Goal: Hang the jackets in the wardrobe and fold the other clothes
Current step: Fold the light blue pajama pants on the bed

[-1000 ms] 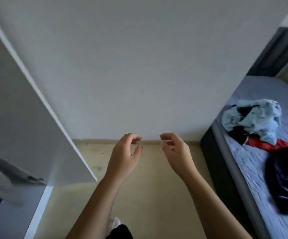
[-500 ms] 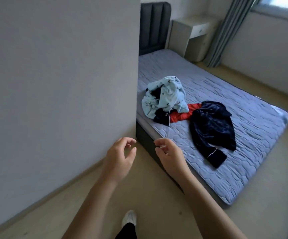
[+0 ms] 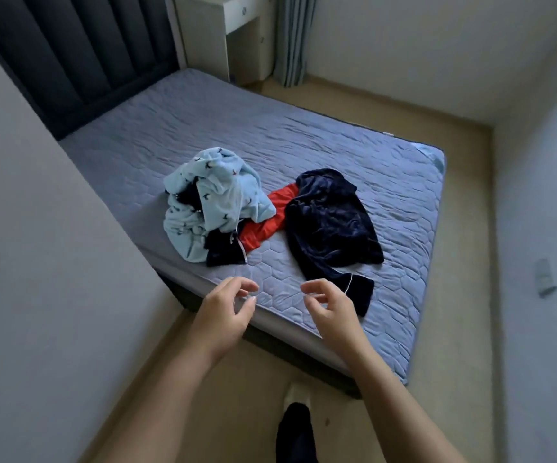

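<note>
The dark blue velvet garment [image 3: 330, 218] stretches its long cuffed end near, just beside the right hand [image 3: 332, 309]. The left hand [image 3: 227, 309] is farther from it. All the fingers curl loosely and hold nothing.

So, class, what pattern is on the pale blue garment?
Pale blue garment: small scattered dark motifs; head view.

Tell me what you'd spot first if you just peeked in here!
A heap of clothes on the grey bed: a fluffy light-blue garment at left, a dark navy garment spread at right, a bright red garment peeking out between them. Nearer, the left hand and right hand hover empty over the bed's near edge.
</note>
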Motion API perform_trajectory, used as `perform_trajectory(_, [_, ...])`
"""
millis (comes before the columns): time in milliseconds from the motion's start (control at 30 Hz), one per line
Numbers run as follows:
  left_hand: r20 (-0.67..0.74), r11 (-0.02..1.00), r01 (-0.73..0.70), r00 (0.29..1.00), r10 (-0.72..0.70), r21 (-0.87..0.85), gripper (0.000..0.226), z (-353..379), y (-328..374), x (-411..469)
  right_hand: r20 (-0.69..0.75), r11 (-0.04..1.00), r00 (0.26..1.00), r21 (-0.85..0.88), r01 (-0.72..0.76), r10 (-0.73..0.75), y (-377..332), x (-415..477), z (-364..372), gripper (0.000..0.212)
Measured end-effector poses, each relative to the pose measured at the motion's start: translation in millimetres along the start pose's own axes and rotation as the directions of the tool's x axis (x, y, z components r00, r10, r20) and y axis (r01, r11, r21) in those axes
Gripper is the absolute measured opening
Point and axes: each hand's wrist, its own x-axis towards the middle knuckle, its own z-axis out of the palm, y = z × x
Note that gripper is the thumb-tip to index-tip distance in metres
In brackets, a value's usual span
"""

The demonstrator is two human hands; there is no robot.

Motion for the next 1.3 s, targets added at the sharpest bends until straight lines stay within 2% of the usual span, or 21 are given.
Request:
perform_trajectory(133, [0.045,1.0,0.022,0.999,-0.022,0.014,0.016,35,-9,75,0.02,0.995,0.995,0.003,-0.1,0.1,30,77,-17,0.015])
perform_trajectory(267, [0.121,0.992,0.092,0.987,-0.102,0.084,0.014,62,-31,144,0.079,0.983,0.983,-0.089,-0.159,0.167,50,158,-21,0.02])
perform_trajectory(400, [0.154,0.969,0.19,0.965,-0.214,0.158,0.013,80,-77,207,0.14,0.964,0.966,-0.185,-0.19,0.217,75,232,-2,0.02])
perform_trajectory(567, [0.231,0.914,0.291,0.904,-0.36,0.283,0.013,86,-149,277,0.216,0.934,0.934,-0.281,-0.219,0.284,111,306,38,0.022])
perform_trajectory(867, [0.245,0.86,0.235,0.895,-0.374,0.453,0.016,44,-252,410,0.199,0.91,0.915,-0.3,-0.285,0.352,128,414,133,0.025])
perform_trajectory(967, [0.123,0.839,0.162,0.957,-0.262,0.52,0.03,26,-275,453,0.214,0.905,0.908,-0.316,-0.284,0.359,133,441,160,0.025])
perform_trajectory(1033, [-0.052,0.808,0.157,0.986,-0.156,0.567,0.051,13,-286,487,0.231,0.908,0.911,-0.333,-0.255,0.34,137,459,172,0.025])
perform_trajectory(1100, [-0.143,0.775,0.176,0.983,-0.112,0.607,0.075,2,-297,525,0.24,0.906,0.921,-0.37,-0.204,0.305,143,478,180,0.028])
perform_trajectory(1200, [-0.093,0.736,0.254,0.963,-0.253,0.628,0.102,-1,-315,575,0.253,0.885,0.921,-0.434,-0.166,0.297,158,502,189,0.03])
perform_trajectory(1267, [0.022,0.713,0.29,0.919,-0.394,0.639,0.093,6,-330,595,0.247,0.864,0.911,-0.468,-0.186,0.329,171,511,195,0.032])
perform_trajectory(1300, [0.074,0.708,0.278,0.903,-0.423,0.649,0.075,11,-338,599,0.242,0.853,0.905,-0.483,-0.199,0.349,177,513,199,0.033])
